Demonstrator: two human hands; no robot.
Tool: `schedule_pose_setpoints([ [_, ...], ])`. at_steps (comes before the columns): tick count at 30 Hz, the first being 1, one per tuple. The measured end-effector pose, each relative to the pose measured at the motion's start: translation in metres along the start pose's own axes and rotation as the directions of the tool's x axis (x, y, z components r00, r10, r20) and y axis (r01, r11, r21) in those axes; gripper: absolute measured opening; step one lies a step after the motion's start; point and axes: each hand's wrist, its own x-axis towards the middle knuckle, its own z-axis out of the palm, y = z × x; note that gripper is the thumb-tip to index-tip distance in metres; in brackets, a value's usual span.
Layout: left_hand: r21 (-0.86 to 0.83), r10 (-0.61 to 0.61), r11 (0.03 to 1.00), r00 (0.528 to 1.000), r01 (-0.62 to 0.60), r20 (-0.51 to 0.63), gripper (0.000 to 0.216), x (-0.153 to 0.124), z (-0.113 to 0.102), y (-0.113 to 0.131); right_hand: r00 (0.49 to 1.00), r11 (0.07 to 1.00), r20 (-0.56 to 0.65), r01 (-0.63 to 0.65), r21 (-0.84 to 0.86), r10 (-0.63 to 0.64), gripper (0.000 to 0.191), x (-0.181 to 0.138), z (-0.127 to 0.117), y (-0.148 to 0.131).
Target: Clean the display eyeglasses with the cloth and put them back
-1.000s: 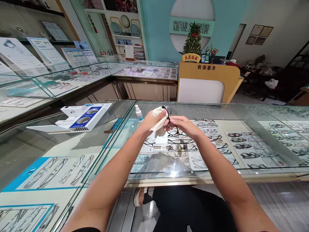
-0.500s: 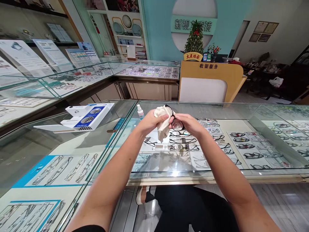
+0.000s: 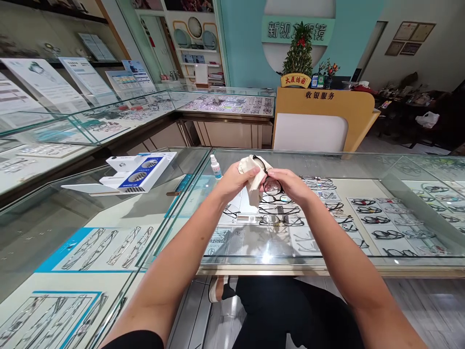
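Over the glass counter, my left hand [image 3: 235, 182] is closed on a cream cleaning cloth [image 3: 254, 193], which is folded around one side of a pair of eyeglasses [image 3: 272, 185]. The glasses have a dark frame, and one round lens shows with drops or glare on it. My right hand [image 3: 289, 184] pinches the frame from the other side. Fingers and cloth hide the second lens. Just beyond my left hand a small white spray bottle [image 3: 215, 167] stands upright on the glass.
An opened white and blue box [image 3: 141, 173] lies on the left counter. Rows of eyeglasses [image 3: 388, 234] fill the glass display case [image 3: 363, 167] below my hands. Farther back stands a yellow cashier desk [image 3: 325, 104] with a plant [image 3: 298, 55] on it.
The whole view has shifted slightly, so the counter and hands sit a little farther right. The cloth's lower end hangs in a different fold; both hands keep their hold.
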Motion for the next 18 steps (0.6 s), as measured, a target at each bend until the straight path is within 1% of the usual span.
schedule_pose_setpoints([
  [2, 0.031, 0.015, 0.999, 1.000, -0.015, 0.009, 0.049, -0.0002, -0.0008, -0.0003, 1.000, 1.000, -0.018, -0.001, 0.011, 0.001, 0.048, 0.0007, 0.0008, -0.0002],
  [6, 0.031, 0.014, 0.999, 1.000, -0.014, 0.007, 0.046, -0.0012, -0.0026, 0.0016, 1.000, 1.000, -0.004, 0.005, 0.002, -0.005, 0.050, 0.0000, 0.0005, -0.0011],
  [8, 0.022, -0.007, 1.000, 1.000, 0.007, 0.008, 0.046, -0.0017, -0.0032, 0.0037, 1.000, 1.000, 0.013, 0.003, -0.001, -0.003, 0.049, -0.0008, -0.0004, -0.0009],
  [12, -0.006, -0.033, 0.999, 0.998, 0.033, 0.044, 0.048, -0.0023, -0.0045, 0.0073, 0.997, 1.000, 0.070, 0.024, 0.012, -0.025, 0.047, -0.0020, -0.0021, -0.0004],
  [15, 0.004, -0.027, 1.000, 0.999, 0.027, 0.029, 0.048, -0.0021, -0.0044, 0.0073, 0.996, 1.000, 0.089, 0.023, 0.000, -0.023, 0.046, -0.0023, -0.0026, -0.0004],
  [18, 0.024, -0.010, 1.000, 1.000, 0.010, -0.010, 0.047, -0.0021, -0.0024, 0.0055, 0.995, 1.000, 0.101, 0.021, -0.010, -0.020, 0.047, -0.0021, -0.0019, 0.0001],
])
